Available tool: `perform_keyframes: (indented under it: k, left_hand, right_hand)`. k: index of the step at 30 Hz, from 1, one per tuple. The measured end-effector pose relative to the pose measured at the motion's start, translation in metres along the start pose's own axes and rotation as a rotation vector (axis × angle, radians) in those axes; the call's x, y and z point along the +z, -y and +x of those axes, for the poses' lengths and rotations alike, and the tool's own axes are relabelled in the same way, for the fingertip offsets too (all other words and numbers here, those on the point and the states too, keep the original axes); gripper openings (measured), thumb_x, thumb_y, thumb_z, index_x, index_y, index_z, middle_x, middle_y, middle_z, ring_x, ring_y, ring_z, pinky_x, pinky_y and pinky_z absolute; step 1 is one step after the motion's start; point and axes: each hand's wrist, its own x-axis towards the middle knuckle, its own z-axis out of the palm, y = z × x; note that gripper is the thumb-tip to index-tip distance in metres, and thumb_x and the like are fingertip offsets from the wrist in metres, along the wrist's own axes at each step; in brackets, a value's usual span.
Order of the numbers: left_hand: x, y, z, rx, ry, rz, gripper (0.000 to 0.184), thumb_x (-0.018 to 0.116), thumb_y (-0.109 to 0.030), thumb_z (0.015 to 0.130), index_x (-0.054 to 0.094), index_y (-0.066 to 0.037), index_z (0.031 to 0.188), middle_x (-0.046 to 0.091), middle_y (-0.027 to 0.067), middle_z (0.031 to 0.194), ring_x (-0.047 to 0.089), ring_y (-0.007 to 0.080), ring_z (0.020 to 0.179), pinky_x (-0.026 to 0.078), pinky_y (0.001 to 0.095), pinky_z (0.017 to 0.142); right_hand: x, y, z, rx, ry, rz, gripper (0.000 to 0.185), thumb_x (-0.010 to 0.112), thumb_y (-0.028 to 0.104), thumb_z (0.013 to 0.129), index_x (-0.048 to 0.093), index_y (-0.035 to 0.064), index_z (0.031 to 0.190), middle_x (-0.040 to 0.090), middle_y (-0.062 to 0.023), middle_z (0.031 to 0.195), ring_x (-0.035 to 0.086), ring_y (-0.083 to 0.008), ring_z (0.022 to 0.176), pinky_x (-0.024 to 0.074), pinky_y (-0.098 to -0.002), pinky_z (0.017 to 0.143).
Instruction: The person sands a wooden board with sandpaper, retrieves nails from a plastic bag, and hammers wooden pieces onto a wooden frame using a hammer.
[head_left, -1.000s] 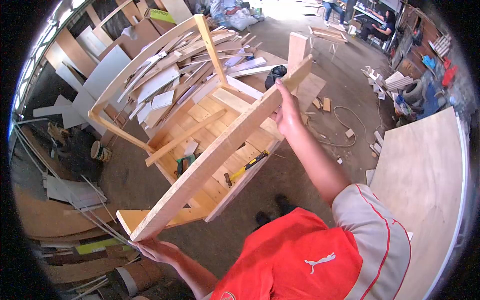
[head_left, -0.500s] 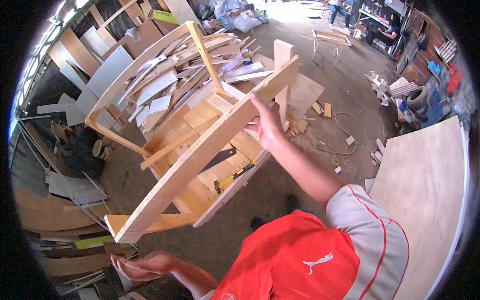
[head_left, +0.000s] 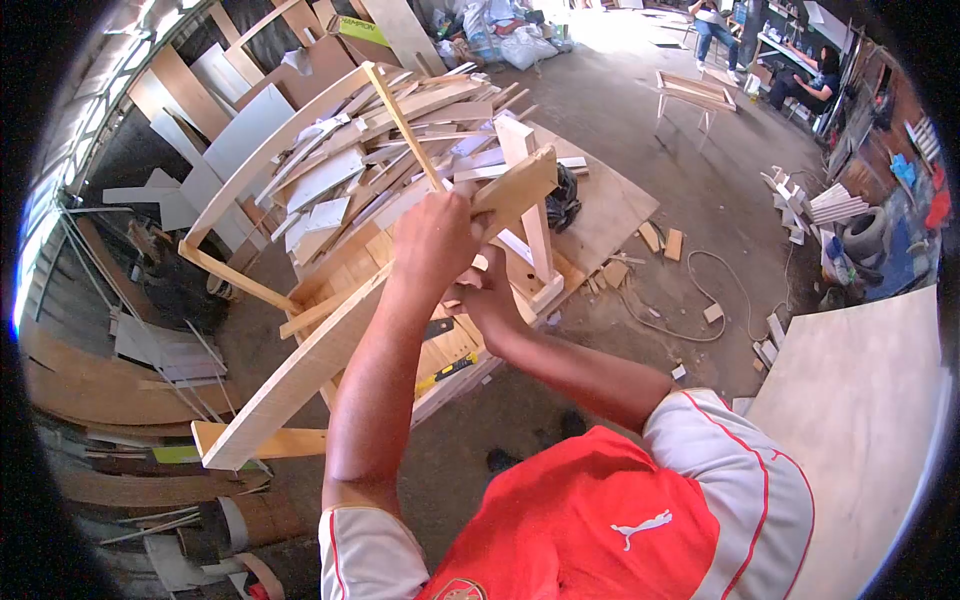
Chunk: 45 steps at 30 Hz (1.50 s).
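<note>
The curved wooden board [head_left: 300,375] slants across the wooden frame, from lower left to upper right. Near its upper end my left hand [head_left: 435,238] is closed over the board. Just below and to the right, my right hand [head_left: 488,300] has curled fingers against the board's underside; whatever is between them is hidden. A pale upright post [head_left: 527,195] rises beside the board's end. Inside the frame's slatted base lies a yellow and black hammer [head_left: 447,372], partly covered by my left forearm.
Behind the frame is a pile of wood offcuts [head_left: 330,180]. A large plywood sheet [head_left: 850,430] leans at the right. A cable [head_left: 740,300] and wood blocks [head_left: 673,245] lie on the floor. Two people [head_left: 715,35] are at the far back right.
My left hand has come up from below the board's lower end and closed on its upper part. My right hand has moved down and left, under the board. The view has shifted slightly.
</note>
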Motion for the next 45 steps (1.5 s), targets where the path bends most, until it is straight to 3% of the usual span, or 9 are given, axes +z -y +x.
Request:
perform_keyframes:
  k: [3, 5, 7, 10, 13, 16, 22, 28, 45]
  left_hand:
    - [-0.006, -0.004, 0.002, -0.087, 0.085, 0.02, 0.028, 0.069, -0.028, 0.086, 0.069, -0.009, 0.105, 0.07, 0.021, 0.089, 0.068, 0.0395, 0.088, 0.053, 0.0501, 0.076]
    - [-0.008, -0.009, 0.0, -0.103, 0.064, 0.014, 0.025, 0.069, -0.027, 0.086, 0.07, -0.01, 0.103, 0.07, 0.021, 0.086, 0.068, 0.0401, 0.085, 0.053, 0.0503, 0.075]
    - [-0.005, -0.009, -0.003, -0.088, 0.034, 0.027, 0.024, 0.068, -0.029, 0.087, 0.069, -0.01, 0.101, 0.069, 0.0203, 0.082, 0.068, 0.0394, 0.081, 0.054, 0.05, 0.072]
    - [-0.004, -0.007, -0.005, -0.035, 0.012, 0.068, 0.027, 0.067, -0.033, 0.089, 0.068, -0.009, 0.1, 0.069, 0.0188, 0.077, 0.069, 0.0374, 0.075, 0.055, 0.0488, 0.067]
    - [-0.009, -0.007, -0.005, -0.021, 0.018, 0.063, 0.029, 0.066, -0.035, 0.09, 0.067, -0.008, 0.101, 0.069, 0.0184, 0.076, 0.07, 0.0372, 0.075, 0.055, 0.0483, 0.066]
    - [-0.009, -0.002, -0.005, -0.005, -0.013, 0.059, 0.03, 0.065, -0.036, 0.091, 0.066, -0.008, 0.103, 0.069, 0.0184, 0.076, 0.069, 0.0373, 0.074, 0.055, 0.0483, 0.066]
    - [-0.014, -0.006, -0.005, -0.061, 0.007, 0.07, 0.03, 0.065, -0.037, 0.091, 0.066, -0.01, 0.105, 0.07, 0.0191, 0.08, 0.069, 0.0387, 0.077, 0.054, 0.049, 0.067]
    - [-0.022, -0.011, -0.001, -0.136, -0.039, 0.047, 0.028, 0.067, -0.034, 0.089, 0.067, -0.012, 0.107, 0.071, 0.0176, 0.085, 0.069, 0.0388, 0.081, 0.054, 0.049, 0.07]
    - [-0.024, -0.022, 0.004, -0.149, -0.108, 0.057, 0.028, 0.075, -0.026, 0.083, 0.07, -0.012, 0.106, 0.073, 0.0116, 0.084, 0.072, 0.0305, 0.076, 0.056, 0.0412, 0.065]
  right_hand:
    - [-0.044, -0.029, 0.025, -0.383, 0.073, -0.23, 0.05, 0.071, 0.002, 0.08, 0.043, 0.0099, 0.121, 0.059, -0.0068, 0.108, 0.061, -0.0181, 0.098, 0.0526, -0.0318, 0.077]
    - [-0.098, -0.055, 0.067, -0.645, -0.143, -0.622, 0.043, 0.074, 0.002, 0.078, 0.051, 0.0086, 0.115, 0.054, -0.006, 0.11, 0.058, -0.0177, 0.099, 0.05, -0.0301, 0.081]
    - [-0.108, -0.027, 0.08, -0.696, -0.501, -0.486, 0.04, 0.076, 0.005, 0.08, 0.056, 0.0077, 0.114, 0.053, -0.0044, 0.108, 0.058, -0.0176, 0.096, 0.0491, -0.0299, 0.081]
    - [-0.123, -0.003, 0.108, -0.872, -0.69, -0.68, 0.037, 0.077, 0.008, 0.081, 0.058, 0.0061, 0.113, 0.06, -0.005, 0.104, 0.061, -0.0181, 0.092, 0.0497, -0.0322, 0.079]
    - [-0.125, 0.008, 0.123, -0.968, -0.64, -0.784, 0.03, 0.076, 0.011, 0.083, 0.061, 0.0052, 0.108, 0.066, -0.0083, 0.101, 0.065, -0.0197, 0.087, 0.0515, -0.035, 0.074]
    - [-0.133, 0.006, 0.133, -0.911, -0.568, -0.836, 0.028, 0.071, 0.018, 0.085, 0.06, 0.0042, 0.106, 0.063, -0.0171, 0.094, 0.062, -0.0379, 0.09, 0.0488, -0.0489, 0.078]
    - [-0.139, 0.026, 0.126, -0.915, -0.44, -0.942, 0.019, 0.066, 0.014, 0.086, 0.061, 0.0031, 0.101, 0.061, -0.0178, 0.086, 0.062, -0.0379, 0.082, 0.0501, -0.0475, 0.072]
    - [-0.145, 0.034, 0.129, -0.966, -0.406, -1.005, 0.025, 0.068, 0.013, 0.088, 0.062, 0.005, 0.111, 0.062, -0.0103, 0.084, 0.064, -0.0279, 0.078, 0.0515, -0.0398, 0.065]
    - [-0.145, 0.074, 0.128, -1.031, -0.176, -0.925, 0.038, 0.071, 0.007, 0.081, 0.06, 0.0023, 0.117, 0.066, -0.0152, 0.093, 0.067, -0.0358, 0.084, 0.0538, -0.042, 0.068]
